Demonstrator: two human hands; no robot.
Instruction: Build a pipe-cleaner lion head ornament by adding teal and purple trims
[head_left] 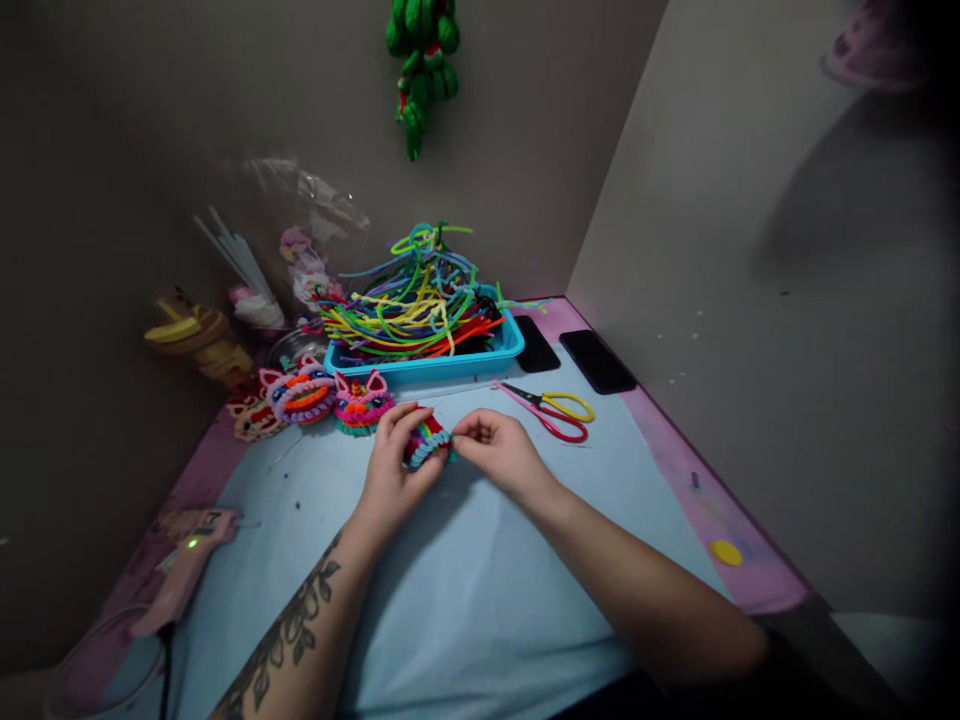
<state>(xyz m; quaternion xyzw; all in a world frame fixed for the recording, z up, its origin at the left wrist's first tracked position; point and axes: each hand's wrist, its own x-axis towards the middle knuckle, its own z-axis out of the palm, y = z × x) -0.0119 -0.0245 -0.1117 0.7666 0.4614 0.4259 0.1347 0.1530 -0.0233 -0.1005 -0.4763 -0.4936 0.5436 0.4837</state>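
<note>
My left hand (pixel 396 462) is closed around a small multicoloured piece made of fuzzy pipe cleaners (pixel 429 440), with red, rainbow and light blue strands showing. Thumb and fingers of my right hand (pixel 504 450) pinch together at the piece's right edge, by a teal bit; what exactly they grip is too small to make out. Behind my left hand sits a pink pipe-cleaner animal head (pixel 363 402) with pointed ears. A lilac and orange one (pixel 300 390) and a cream and red one (pixel 253 416) stand left of it.
A blue tray (pixel 427 372) heaped with pipe cleaners (pixel 412 310) stands at the back. Scissors (pixel 551 408) lie to the right, below two black phones (pixel 598 362) (pixel 537 345). A pink glue gun (pixel 187 570) with a lit green light lies at left. A yellow disc (pixel 726 553) is near the right edge.
</note>
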